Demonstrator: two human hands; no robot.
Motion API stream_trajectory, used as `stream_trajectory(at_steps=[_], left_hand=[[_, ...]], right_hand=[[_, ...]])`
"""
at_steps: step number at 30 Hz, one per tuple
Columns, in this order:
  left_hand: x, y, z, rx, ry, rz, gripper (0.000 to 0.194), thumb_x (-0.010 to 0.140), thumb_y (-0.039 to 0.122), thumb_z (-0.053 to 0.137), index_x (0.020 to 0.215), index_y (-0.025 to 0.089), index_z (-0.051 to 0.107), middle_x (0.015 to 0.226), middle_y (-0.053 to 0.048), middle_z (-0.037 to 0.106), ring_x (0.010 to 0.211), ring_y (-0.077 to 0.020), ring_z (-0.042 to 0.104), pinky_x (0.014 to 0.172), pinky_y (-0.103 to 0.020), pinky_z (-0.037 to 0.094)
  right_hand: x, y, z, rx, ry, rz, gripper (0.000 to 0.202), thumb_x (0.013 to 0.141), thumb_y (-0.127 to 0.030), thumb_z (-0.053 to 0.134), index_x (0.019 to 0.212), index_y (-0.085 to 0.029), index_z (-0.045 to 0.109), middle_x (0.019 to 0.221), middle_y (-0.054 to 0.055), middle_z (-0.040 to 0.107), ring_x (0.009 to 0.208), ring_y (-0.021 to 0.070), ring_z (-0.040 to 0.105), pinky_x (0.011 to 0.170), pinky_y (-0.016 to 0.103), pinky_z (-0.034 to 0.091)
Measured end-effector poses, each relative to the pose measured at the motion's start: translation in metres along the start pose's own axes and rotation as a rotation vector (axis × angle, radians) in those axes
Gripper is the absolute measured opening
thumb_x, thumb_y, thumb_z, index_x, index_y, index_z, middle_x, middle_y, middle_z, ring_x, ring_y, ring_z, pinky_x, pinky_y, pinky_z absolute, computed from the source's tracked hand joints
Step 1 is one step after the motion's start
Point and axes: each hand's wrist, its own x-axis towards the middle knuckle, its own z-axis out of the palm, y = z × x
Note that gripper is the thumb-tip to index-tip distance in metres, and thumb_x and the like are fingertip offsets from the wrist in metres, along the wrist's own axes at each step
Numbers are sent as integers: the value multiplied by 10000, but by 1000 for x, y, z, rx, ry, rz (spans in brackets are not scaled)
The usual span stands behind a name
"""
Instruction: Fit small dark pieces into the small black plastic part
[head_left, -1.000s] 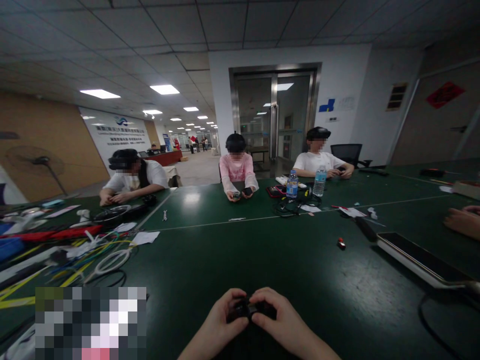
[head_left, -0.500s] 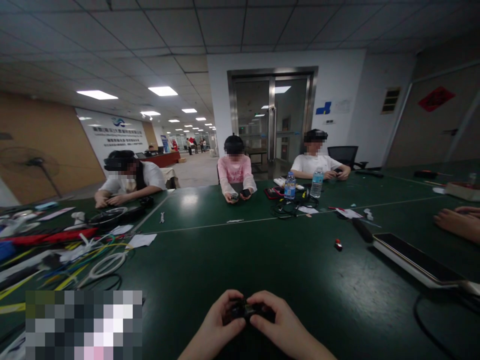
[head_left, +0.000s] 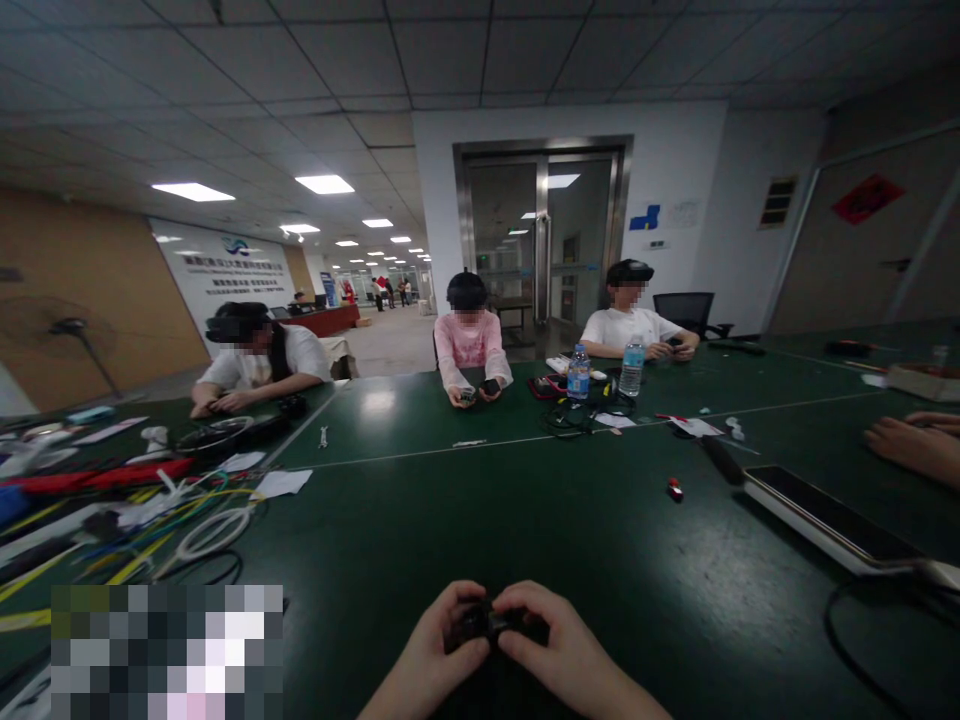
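Note:
At the bottom middle, my left hand [head_left: 442, 640] and my right hand [head_left: 551, 635] are close together, each with its fingers curled around a small black object [head_left: 486, 622]. Thumbs and forefingers of both hands meet near its middle. Much of it is covered by my fingers, and its kind is too dark to make out. Beneath it lies the dark green table [head_left: 390, 540].
Cables [head_left: 217, 530] and tools crowd the left side. A slim boxy device [head_left: 832, 520] lies at right, near a small red object [head_left: 675, 489]. Two water bottles [head_left: 632, 367] stand farther back. Several people sit around the table; another person's hands [head_left: 911, 438] rest at far right.
The view has shifted very slightly. My hands keep the same hold on the black object, with no clear movement.

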Motion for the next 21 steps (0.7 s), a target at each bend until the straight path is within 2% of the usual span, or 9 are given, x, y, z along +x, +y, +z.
stream_trajectory(at_steps=[8,21], left_hand=[[1,-2,-1,-5,-3,7,437,716,369,710,1056,214,482,960,-52,607,885,-200,577,748,-301,420],[0,-4,-3,-13,-38,20,410,752,316,688,1089,220,474,1020,-57,603,962,-216,565,810,-327,412]], right_hand=[[-1,-4,1,-8,3,-5,227,720,-179,627,939,-232,656,977,26,641,912,197,600,793,297,453],[-1,-4,1,-13,1,-5,238,718,-182,628,948,-241,653,979,22,634,903,195,596,790,297,453]])
